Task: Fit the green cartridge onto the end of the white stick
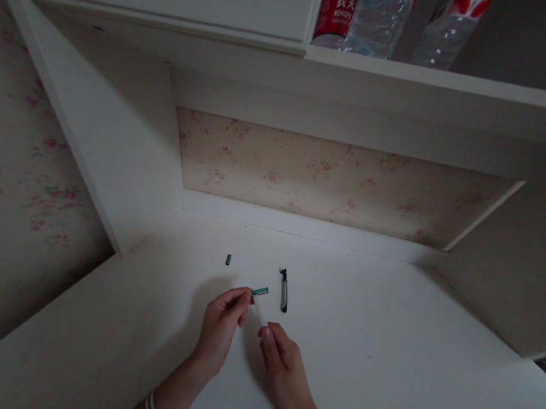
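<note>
As I watch, left grip (222, 323) pinches a green-and-black oblong cartridge (261, 291); right grip (284, 360) clasps a slim white handle (260, 310); black-and-grey stick (285, 295) lies at cartridge's three o'clock.

The razor head (260, 291) is green and black, its handle (259, 310) white, the desk (404, 341) white, the wallpaper (320, 178) beige with pink flowers, the bottle label (336, 11) red

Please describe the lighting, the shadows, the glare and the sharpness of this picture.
Head view: dim light, darker towards the upper right corner; head view: soft shadows on the white desktop, to the left of the left hand and the right hand; head view: small glints on the clear bottles; head view: the held green piece is too small to judge fine detail.
</note>
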Motion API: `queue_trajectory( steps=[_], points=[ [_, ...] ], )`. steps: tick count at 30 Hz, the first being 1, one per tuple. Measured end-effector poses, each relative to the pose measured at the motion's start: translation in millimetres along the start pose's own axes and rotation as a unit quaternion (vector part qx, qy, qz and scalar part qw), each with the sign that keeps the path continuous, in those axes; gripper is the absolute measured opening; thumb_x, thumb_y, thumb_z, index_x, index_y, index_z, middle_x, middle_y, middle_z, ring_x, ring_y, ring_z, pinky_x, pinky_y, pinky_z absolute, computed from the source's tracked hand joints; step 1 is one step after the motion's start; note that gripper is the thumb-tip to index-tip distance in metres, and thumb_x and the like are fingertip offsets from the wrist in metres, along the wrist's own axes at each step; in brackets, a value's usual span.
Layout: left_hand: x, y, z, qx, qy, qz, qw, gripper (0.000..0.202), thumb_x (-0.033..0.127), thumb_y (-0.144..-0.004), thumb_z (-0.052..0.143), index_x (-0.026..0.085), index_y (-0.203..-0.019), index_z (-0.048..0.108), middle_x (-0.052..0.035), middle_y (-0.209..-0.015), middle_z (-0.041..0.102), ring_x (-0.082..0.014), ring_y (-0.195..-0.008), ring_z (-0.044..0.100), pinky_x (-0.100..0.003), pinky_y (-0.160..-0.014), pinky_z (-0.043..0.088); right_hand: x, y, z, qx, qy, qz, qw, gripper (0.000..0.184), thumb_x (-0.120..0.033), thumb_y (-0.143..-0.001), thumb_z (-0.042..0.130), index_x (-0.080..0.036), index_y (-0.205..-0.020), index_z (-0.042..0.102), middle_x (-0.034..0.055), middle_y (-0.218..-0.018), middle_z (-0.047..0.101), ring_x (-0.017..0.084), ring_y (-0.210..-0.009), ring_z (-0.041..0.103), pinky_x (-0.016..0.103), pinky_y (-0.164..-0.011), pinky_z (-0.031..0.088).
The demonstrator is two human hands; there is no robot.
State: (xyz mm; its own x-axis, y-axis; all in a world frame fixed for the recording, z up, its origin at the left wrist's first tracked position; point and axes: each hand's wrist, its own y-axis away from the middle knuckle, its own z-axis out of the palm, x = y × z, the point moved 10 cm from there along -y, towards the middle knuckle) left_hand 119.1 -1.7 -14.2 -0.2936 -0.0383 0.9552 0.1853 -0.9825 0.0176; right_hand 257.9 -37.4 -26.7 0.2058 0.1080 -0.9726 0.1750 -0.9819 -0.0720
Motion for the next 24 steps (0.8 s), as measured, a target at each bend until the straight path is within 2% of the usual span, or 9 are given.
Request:
queue_trajectory(
  steps=[5,11,15,18,24],
  points=[
    [-1,0,0.4,-0.002,0.013,-0.006,1.0,0.03,0.038,-0.074,0.068,0.014,-0.092,0.07,-0.0039,-0.073,0.064,-0.0074,-0.053,0.041,-0.02,-0.048,0.032,3,-2,-9,0.036,0.004,0.003,0.999,0.036,-0.048,-0.093,0.038,-0.018,-0.077,0.052,-0.0044,-0.062,0.04,0.01,-0.055,0.035,0.022,-0.05,0.028],
    [1,2,2.5,-0.006,0.019,-0.006,1.0,0.03,0.039,-0.074,0.068,0.013,-0.088,0.07,-0.0033,-0.072,0.063,-0.0074,-0.052,0.041,-0.02,-0.047,0.032,3,-3,-2,0.012,-0.03,0.003,0.999,0.035,-0.048,-0.091,0.043,-0.018,-0.076,0.053,-0.0047,-0.061,0.04,0.01,-0.055,0.033,0.021,-0.049,0.027],
    [1,2,4.2,-0.011,0.02,-0.01,1.0,0.03,0.04,-0.073,0.069,0.014,-0.088,0.07,-0.0031,-0.071,0.063,-0.0075,-0.051,0.041,-0.021,-0.047,0.032,17,-6,-5,0.042,-0.141,0.053,0.988,0.038,-0.055,-0.087,0.047,-0.019,-0.073,0.049,-0.0065,-0.058,0.033,0.009,-0.051,0.029,0.021,-0.045,0.022],
    [2,2,4.2,-0.01,0.015,-0.008,1.0,0.03,0.04,-0.072,0.069,0.014,-0.087,0.071,-0.0029,-0.071,0.064,-0.0073,-0.051,0.041,-0.021,-0.047,0.031,26,-6,0,0.033,-0.223,0.105,0.969,0.041,-0.058,-0.082,0.053,-0.02,-0.069,0.046,-0.0075,-0.056,0.03,0.008,-0.047,0.026,0.02,-0.041,0.018],
    [0,2,3.5,-0.006,0.018,-0.008,1.0,0.029,0.038,-0.072,0.069,0.013,-0.086,0.07,-0.0031,-0.07,0.063,-0.0069,-0.051,0.041,-0.02,-0.048,0.032,24,-3,5,0.035,-0.276,0.156,0.948,0.043,-0.058,-0.075,0.061,-0.02,-0.067,0.044,-0.0083,-0.052,0.033,0.006,-0.043,0.023,0.019,-0.038,0.013]
  ],
)
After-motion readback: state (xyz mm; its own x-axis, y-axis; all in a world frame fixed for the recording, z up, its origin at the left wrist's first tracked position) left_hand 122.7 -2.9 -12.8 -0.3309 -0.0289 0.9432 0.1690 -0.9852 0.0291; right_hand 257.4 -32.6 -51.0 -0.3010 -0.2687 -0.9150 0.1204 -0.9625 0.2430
